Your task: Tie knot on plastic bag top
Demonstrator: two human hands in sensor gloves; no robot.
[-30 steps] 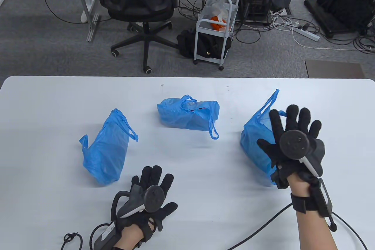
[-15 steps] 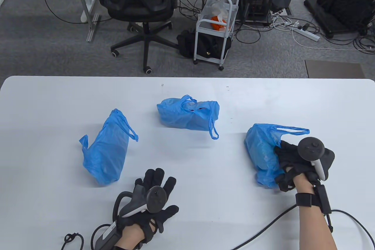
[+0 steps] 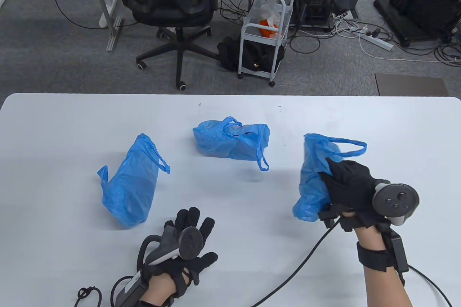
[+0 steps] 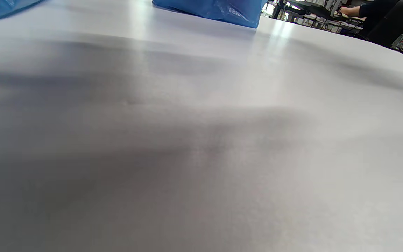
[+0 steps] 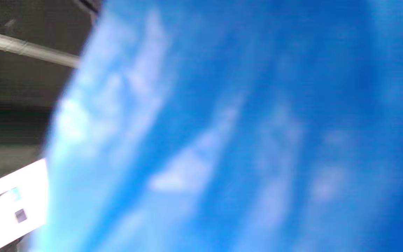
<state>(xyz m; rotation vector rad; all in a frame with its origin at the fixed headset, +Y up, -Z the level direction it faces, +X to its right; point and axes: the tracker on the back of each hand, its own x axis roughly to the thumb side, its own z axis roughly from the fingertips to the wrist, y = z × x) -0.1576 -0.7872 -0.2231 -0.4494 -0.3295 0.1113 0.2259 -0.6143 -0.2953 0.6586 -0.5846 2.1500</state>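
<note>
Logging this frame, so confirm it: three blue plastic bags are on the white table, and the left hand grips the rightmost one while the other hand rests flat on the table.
Hands are swapped. The table view shows the right hand gripping the rightmost blue plastic bag, while the left hand rests flat on the white table. Three bags is correct: the left bag and middle bag lie untouched.

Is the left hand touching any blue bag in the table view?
No, the left hand lies open on the table, apart from the nearest blue bag.
</note>
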